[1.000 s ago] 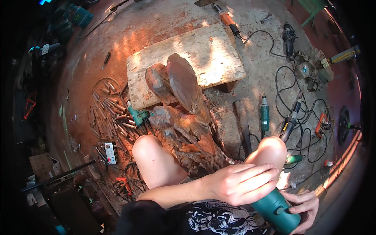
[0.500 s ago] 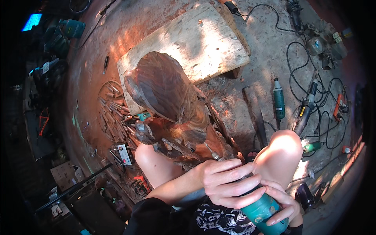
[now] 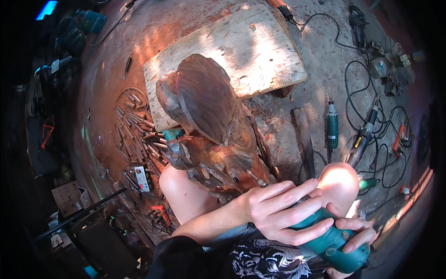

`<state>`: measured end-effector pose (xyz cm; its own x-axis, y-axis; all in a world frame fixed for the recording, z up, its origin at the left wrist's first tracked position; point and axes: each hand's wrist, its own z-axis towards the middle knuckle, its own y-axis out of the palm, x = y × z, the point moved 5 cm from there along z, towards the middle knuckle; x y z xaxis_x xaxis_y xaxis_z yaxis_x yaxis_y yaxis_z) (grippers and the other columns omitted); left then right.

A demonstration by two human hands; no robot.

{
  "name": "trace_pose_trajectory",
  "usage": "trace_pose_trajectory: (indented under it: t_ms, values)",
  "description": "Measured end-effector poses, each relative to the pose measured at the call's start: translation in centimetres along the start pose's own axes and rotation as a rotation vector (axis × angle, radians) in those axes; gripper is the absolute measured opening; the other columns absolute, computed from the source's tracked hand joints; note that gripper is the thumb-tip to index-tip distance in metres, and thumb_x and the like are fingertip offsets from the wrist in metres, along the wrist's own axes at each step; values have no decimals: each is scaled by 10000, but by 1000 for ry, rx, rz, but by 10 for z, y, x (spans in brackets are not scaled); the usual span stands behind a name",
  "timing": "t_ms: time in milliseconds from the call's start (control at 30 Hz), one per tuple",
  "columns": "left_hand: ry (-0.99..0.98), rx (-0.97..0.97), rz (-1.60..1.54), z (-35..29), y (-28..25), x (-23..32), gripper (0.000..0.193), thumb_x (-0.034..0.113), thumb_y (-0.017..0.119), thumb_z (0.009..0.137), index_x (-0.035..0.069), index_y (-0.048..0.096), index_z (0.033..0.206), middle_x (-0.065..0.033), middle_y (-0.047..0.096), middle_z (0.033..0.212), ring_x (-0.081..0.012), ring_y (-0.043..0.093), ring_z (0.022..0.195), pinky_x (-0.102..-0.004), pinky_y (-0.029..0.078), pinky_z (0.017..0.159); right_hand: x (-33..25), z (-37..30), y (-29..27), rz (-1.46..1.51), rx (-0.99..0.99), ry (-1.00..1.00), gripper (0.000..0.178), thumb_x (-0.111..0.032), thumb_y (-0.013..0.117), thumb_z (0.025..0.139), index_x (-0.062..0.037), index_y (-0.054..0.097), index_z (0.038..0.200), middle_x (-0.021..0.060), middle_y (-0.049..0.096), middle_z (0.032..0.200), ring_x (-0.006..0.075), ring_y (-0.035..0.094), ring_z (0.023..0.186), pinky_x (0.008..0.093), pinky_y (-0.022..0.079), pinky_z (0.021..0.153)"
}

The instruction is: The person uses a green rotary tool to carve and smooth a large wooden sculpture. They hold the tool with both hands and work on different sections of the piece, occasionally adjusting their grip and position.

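A green die grinder [image 3: 341,251] lies slantwise low in front of me. My left hand [image 3: 283,211] wraps over its front part, and my right hand [image 3: 355,232] grips its rear body, fingers curled around the casing. From the front, its metal collet and thin bit [image 3: 259,179] point up-left at the lower part of a reddish-brown wood carving [image 3: 204,100]. The tip appears at the wood, though I cannot tell whether it touches. The carving has a broad, rounded, faceted top and rough, hollowed lower parts. It stands between my bare knees.
A pale wooden board [image 3: 260,51] lies beyond the carving. Several chisels [image 3: 137,125] are heaped on the left, near a white control box [image 3: 141,179]. On the right lie another green grinder [image 3: 332,125], a black-grey power tool [image 3: 363,137], tangled cords [image 3: 385,144] and a dark wooden bar [image 3: 304,139].
The grinder's rear end and my right hand have swung to the right and slightly up. My left hand has shifted slightly right, still on the tool. The view has moved a little.
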<state>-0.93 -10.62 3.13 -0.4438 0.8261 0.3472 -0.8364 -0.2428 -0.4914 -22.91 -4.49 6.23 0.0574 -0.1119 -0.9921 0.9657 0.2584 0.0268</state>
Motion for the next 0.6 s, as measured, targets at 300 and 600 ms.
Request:
trace_pose_trajectory:
  t_ms: [300, 600]
  values:
    - [-38, 31, 0, -6, -4, 1, 717, 32, 963, 775, 288, 650, 1368, -30, 748, 1192, -232, 793, 1012, -269, 569, 613, -2, 10, 8, -20, -18, -7, 484, -343, 1005, 766, -230, 611, 1022, 159, 650, 1387, 532, 633, 1346, 507, 476, 1110]
    - [-54, 27, 43, -7, -4, 2, 773, 33, 985, 747, 321, 635, 1373, -7, 745, 1209, -213, 788, 980, -275, 560, 633, -1, 11, 7, -13, -32, -11, 530, -394, 1017, 751, -241, 580, 1009, 128, 675, 1341, 517, 653, 1331, 462, 472, 1095]
